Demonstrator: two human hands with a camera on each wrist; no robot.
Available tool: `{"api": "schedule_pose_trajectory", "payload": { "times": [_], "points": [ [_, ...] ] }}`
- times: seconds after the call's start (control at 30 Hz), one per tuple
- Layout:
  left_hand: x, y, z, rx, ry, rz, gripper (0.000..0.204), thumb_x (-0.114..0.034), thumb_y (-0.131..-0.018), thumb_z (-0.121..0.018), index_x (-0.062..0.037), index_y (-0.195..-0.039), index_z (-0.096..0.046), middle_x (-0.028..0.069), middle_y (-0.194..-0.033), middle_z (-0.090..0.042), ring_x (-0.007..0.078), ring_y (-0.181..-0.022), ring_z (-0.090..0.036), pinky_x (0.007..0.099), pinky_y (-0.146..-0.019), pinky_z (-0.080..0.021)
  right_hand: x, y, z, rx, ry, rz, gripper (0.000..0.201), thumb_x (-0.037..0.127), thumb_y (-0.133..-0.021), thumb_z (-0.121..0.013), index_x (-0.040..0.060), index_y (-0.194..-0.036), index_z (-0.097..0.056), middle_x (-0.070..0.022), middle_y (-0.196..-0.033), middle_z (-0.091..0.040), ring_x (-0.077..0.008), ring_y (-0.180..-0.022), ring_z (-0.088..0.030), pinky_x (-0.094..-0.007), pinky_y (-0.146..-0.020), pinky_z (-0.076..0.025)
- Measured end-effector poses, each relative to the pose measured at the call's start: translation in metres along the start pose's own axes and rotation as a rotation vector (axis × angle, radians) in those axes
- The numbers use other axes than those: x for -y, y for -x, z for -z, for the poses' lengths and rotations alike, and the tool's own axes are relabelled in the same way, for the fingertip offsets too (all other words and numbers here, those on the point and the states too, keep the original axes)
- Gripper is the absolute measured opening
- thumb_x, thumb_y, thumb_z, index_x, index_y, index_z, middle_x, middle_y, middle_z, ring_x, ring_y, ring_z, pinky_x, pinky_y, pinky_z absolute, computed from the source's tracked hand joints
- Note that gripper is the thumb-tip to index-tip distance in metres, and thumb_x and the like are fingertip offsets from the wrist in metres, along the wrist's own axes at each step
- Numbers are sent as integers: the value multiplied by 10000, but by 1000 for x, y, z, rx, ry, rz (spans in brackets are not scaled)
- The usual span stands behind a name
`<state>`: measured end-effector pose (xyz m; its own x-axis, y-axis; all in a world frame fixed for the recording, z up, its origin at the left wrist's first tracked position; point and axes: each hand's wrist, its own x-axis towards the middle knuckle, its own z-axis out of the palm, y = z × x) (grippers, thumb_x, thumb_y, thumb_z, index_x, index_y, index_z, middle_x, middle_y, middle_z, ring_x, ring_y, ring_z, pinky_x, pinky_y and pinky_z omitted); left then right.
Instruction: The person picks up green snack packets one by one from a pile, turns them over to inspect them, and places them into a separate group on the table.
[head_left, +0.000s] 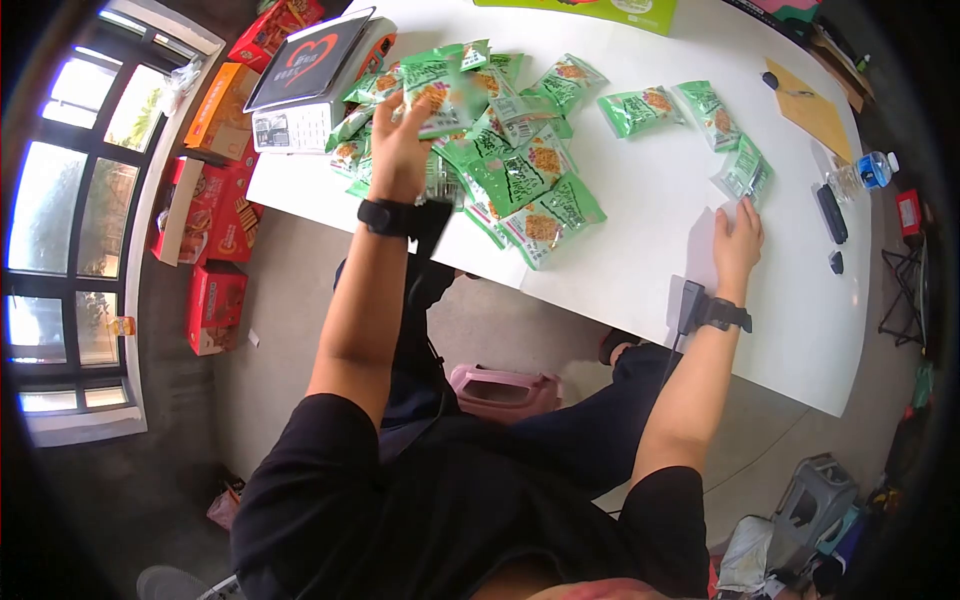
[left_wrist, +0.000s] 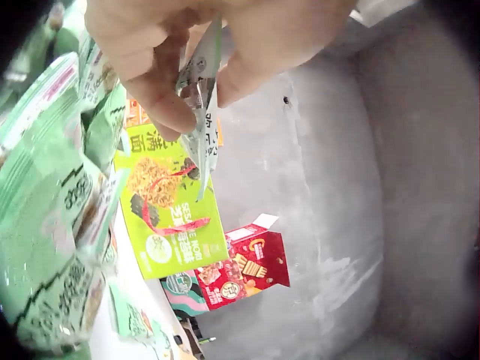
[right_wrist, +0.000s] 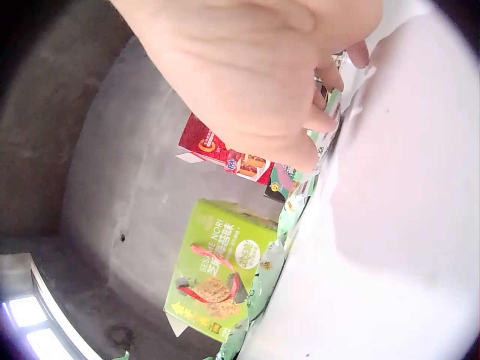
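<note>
My left hand [head_left: 398, 155] pinches a green snack packet [head_left: 440, 92] above a heap of similar packets [head_left: 520, 165]. In the left wrist view that packet [left_wrist: 201, 105] is seen edge-on between thumb and fingers. To the right, my right hand [head_left: 738, 242] lies low over the table, fingers extended to the near end of another green packet [head_left: 745, 172]. In the right wrist view the fingertips [right_wrist: 321, 120] touch a packet lying flat on the white surface. Two more packets, one angled [head_left: 710, 113] and one lying sideways [head_left: 643, 111], lie just beyond it.
A weighing scale [head_left: 300, 125] stands left of the heap. At the far edge is a green noodle box [head_left: 610, 8]. On the right lie a brown envelope [head_left: 815, 110], a water bottle [head_left: 877, 170] and a black object [head_left: 831, 213]. Red cartons [head_left: 215, 300] line the left wall.
</note>
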<state>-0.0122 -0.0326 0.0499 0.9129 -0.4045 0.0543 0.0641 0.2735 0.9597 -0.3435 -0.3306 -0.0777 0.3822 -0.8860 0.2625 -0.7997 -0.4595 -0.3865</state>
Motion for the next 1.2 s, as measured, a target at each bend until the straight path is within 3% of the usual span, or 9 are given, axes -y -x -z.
{"api": "schedule_pose_trajectory", "payload": {
  "times": [0.07, 0.17, 0.4, 0.47, 0.57, 0.63, 0.73, 0.87, 1.2],
  "points": [
    [6, -20, 14, 6, -335, -148, 383, -43, -937, -563, 58, -1282, -430, 146, -1089, -613, 211, -996, -639, 286, -793, -553, 0, 0, -2, -60, -56, 34, 429, 311, -901, -597, 46, -1238, -598, -36, -1392, -503, -298, -1306, -411, -467, -1035, -382],
    [8, -40, 21, -56, -150, -75, 501, -59, -904, -618, 45, -1334, -384, 127, -1096, -593, 183, -985, -613, 282, -772, -520, 8, 2, 3, -273, -203, 246, 298, 174, -906, -601, 38, -1168, -640, -83, -1259, -596, -294, -1154, -548, -390, -953, -456],
    [36, -33, 27, -130, -426, -165, 586, -90, -851, -683, 18, -1359, -409, 163, -1207, -510, 236, -1074, -555, 347, -911, -475, 59, 34, 45, -198, -957, -42, 186, -7, -870, -636, 0, -1055, -652, -68, -1082, -626, -144, -922, -611, -251, -768, -501],
    [30, -3, 10, -293, -998, -659, 542, -75, -869, -656, -12, -1361, -436, 114, -1181, -519, 199, -1081, -527, 299, -908, -450, 65, 40, 47, -133, -1135, -160, 176, -15, -868, -642, -7, -1044, -641, -66, -1071, -620, -136, -935, -602, -248, -791, -493],
    [25, 49, -22, 4, -538, -558, 406, -43, -896, -615, -15, -1290, -519, 111, -1207, -537, 177, -1091, -535, 305, -917, -462, 76, 53, 54, -158, -1427, -125, 173, -28, -875, -635, -7, -1045, -612, -63, -1036, -612, -136, -927, -588, -266, -852, -473],
    [39, 89, -39, 209, -163, -332, 327, -48, -929, -586, 8, -1248, -546, 63, -1116, -628, 135, -989, -585, 277, -886, -463, 83, 59, 62, 59, -1821, -129, 211, -45, -874, -627, -4, -1079, -595, -49, -993, -601, -133, -902, -565, -293, -869, -455],
    [37, 139, -62, 499, -153, 228, 293, -210, -978, -547, 0, -1175, -603, 85, -1124, -651, 169, -1001, -605, 322, -902, -470, 95, 66, 69, 166, -1938, -108, 179, -72, -865, -617, 16, -1022, -605, -41, -946, -585, -149, -871, -553, -316, -832, -454],
    [39, 167, -83, 572, 182, 663, 482, -399, -1030, -374, -8, -1296, -466, 137, -1270, -565, 233, -1117, -585, 391, -941, -465, 103, 76, 69, 275, -1967, 136, 162, -88, -846, -623, 29, -958, -611, -48, -915, -585, -176, -872, -558, -310, -821, -446],
    [46, 146, -84, 379, 451, 553, 358, -270, -1020, -397, -32, -1280, -459, 120, -1166, -606, 243, -1057, -612, 412, -935, -494, 113, 90, 78, 743, -1576, 494, 88, -42, -797, -689, 19, -849, -653, -38, -877, -617, -133, -863, -577, -267, -797, -448]
  ]
}}
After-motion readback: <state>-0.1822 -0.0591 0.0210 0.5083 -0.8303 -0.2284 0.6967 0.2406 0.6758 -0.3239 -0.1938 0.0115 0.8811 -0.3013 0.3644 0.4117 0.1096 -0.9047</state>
